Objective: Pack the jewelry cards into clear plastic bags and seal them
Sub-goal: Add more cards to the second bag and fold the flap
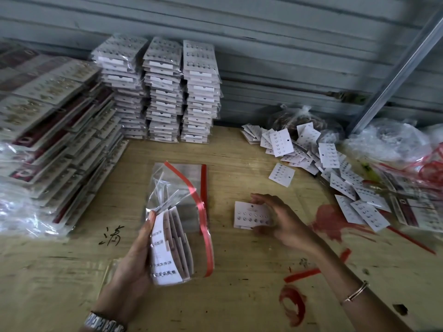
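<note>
My left hand (134,255) grips a clear plastic bag (177,212) with a red strip along its open flap. Several white jewelry cards (167,248) stand inside it, fanned apart. My right hand (280,219) holds a small stack of white earring cards (249,215) on the table, thumb below and fingers over the top edge. Flat under the held bag lies a pile of empty clear bags (191,173) with red strips. A loose heap of white cards (335,168) spreads over the table at the right.
Three tall stacks of bagged cards (165,92) stand against the back wall. More bagged packs (52,130) pile up along the left. Crumpled plastic and red strips (407,149) lie at the far right. Red paint marks (333,221) stain the wooden table (239,295).
</note>
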Motion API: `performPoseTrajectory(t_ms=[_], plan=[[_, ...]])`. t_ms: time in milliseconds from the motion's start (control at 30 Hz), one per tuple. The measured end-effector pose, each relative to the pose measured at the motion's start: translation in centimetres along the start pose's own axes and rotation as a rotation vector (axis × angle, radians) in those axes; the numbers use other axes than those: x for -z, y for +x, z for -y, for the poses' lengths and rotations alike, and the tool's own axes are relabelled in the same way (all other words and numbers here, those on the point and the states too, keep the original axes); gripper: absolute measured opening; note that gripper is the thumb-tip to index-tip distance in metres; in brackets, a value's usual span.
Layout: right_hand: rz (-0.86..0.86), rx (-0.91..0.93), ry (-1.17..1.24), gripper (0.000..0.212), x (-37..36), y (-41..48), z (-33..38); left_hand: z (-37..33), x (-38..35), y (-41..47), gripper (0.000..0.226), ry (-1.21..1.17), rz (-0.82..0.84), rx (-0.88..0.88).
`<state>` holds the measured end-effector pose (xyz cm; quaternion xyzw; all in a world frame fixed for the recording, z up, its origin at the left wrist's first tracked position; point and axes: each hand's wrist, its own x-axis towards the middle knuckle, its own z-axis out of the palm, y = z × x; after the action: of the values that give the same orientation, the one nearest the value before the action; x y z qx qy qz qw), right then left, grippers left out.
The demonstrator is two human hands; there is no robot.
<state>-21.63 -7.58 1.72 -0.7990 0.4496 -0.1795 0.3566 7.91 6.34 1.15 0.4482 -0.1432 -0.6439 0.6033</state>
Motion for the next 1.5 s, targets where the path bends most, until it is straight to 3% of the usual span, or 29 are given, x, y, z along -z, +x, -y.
performPoseTrajectory(t_ms=[400,467,633,733,933,1067,1200,1333,1433,1500], plan=[[-0.018,-0.039,0.144,0.082,0.8,0.3,0.1,0.1,0.1,0.1,0.052,0.044,0.024,-0.022],[-0.112,-0.059,0.125,0.063,1.5,1.1,-0.2,0.1,0.1,0.1,0.052,0.043,0.022,-0.021],[-0.557,-0.198,-0.024,0.024,2.9,4.2,-2.2,0.3,0.3,0.2,0.051,0.02,-0.013,0.0],[-0.629,-0.382,-0.152,0.04,3.3,6.1,-3.0,0.3,0.3,0.3,0.05,0.007,-0.019,0.019],[-0.579,-0.643,-0.342,0.096,2.8,9.5,-2.6,0.4,0.5,0.5,0.053,0.008,-0.034,-0.001],[-0.594,-0.638,-0.402,0.098,2.7,10.5,-2.3,0.3,0.6,0.6,0.048,0.0,-0.037,-0.004],[-0.564,-0.573,-0.424,0.083,2.9,10.5,-2.8,0.3,0.6,0.7,0.047,0.005,-0.033,-0.008],[-0.596,-0.451,-0.155,0.055,3.2,9.6,-2.6,0.3,0.6,0.7,0.048,0.031,-0.033,-0.011],[-0.58,-0.481,0.33,0.027,3.8,8.4,-1.9,0.3,0.6,0.7,0.049,0.037,-0.039,-0.011],[-0.477,-0.542,0.665,0.027,4.4,7.6,-1.8,0.3,0.5,0.6,0.048,0.033,-0.046,-0.007]])
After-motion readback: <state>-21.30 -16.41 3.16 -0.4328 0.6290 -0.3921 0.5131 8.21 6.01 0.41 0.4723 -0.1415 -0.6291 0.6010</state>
